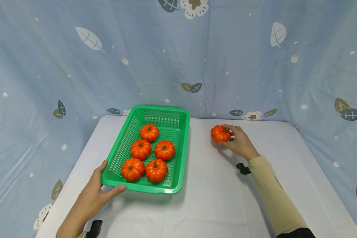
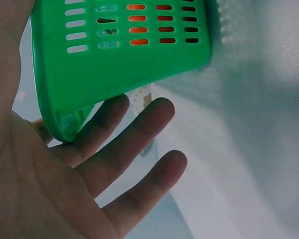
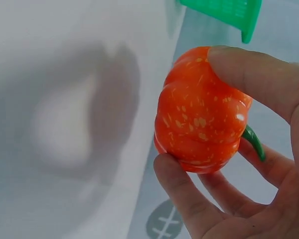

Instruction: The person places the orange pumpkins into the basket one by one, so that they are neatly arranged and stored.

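A green plastic basket (image 1: 182,162) holds several small orange pumpkins, one of them a pumpkin (image 1: 149,133) farthest back. My left hand (image 1: 90,195) grips the basket's near left corner, thumb along the front rim and fingers at the left side. In the left wrist view, the other fingers (image 2: 149,184) spread out beneath the rim. To the right of the basket, my right hand (image 1: 241,143) holds another orange pumpkin (image 3: 202,114) between thumb and fingertips. Its green stem (image 3: 253,142) points toward the palm. A shadow on the cloth shows this pumpkin slightly above the table.
A white cloth covers the table (image 1: 214,198). Behind it hangs a blue curtain (image 1: 154,59) with leaf and flower prints, meeting the table's back edge. Dark wrist-camera mounts sit under both wrists, the right mount (image 1: 243,168) close to the cloth.
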### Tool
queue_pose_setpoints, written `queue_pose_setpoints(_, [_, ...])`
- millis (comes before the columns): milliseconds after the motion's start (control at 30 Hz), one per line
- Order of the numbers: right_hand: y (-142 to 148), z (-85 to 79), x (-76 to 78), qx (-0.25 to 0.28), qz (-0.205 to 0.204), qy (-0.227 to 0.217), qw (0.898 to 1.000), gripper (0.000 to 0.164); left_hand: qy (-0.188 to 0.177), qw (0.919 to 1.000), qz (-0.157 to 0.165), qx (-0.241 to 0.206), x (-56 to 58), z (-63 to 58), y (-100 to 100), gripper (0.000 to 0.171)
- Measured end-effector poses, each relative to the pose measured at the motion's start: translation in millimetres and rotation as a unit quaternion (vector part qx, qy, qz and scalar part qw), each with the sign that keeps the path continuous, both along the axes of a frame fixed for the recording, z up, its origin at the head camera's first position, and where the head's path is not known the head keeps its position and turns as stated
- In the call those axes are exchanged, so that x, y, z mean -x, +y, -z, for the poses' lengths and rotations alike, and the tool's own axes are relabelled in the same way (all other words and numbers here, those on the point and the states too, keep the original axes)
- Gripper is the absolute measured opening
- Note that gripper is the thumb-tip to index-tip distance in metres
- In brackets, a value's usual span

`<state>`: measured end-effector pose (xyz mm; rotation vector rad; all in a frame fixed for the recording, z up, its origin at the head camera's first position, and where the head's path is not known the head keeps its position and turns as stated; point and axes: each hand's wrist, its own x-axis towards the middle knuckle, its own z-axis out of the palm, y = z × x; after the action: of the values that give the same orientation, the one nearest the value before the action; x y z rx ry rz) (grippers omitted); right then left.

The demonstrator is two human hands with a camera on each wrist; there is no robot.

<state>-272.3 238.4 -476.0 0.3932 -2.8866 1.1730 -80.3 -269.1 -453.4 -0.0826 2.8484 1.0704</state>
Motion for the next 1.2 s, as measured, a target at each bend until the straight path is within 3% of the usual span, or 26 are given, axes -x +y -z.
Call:
queue_pose_setpoints(333, [-18,-27.8,4.6,-0.002,-0.059,0.076,0.995,0.073,-0.004,1.0000,0.000,-0.005,-0.4,1.1,-1,0.120])
queue_pose_setpoints(600, [-38,-54.0,-0.9,0.039,-0.090,0.118,0.988,0.075,0.002,0.9999,0.003,-0.011,-0.5,0.7,-1,0.121])
queue_pose_setpoints(933, [-64,-71.9,3.1,0.066,-0.118,0.139,0.981,0.073,-0.002,0.9999,0.002,-0.016,-2.2,1.7,-1,0.122])
queue_pose_setpoints(1200, [-94,-77.0,6.8,0.094,-0.144,0.149,0.974,0.071,0.017,0.9998,0.008,-0.011,-2.4,1.9,-1,0.120])
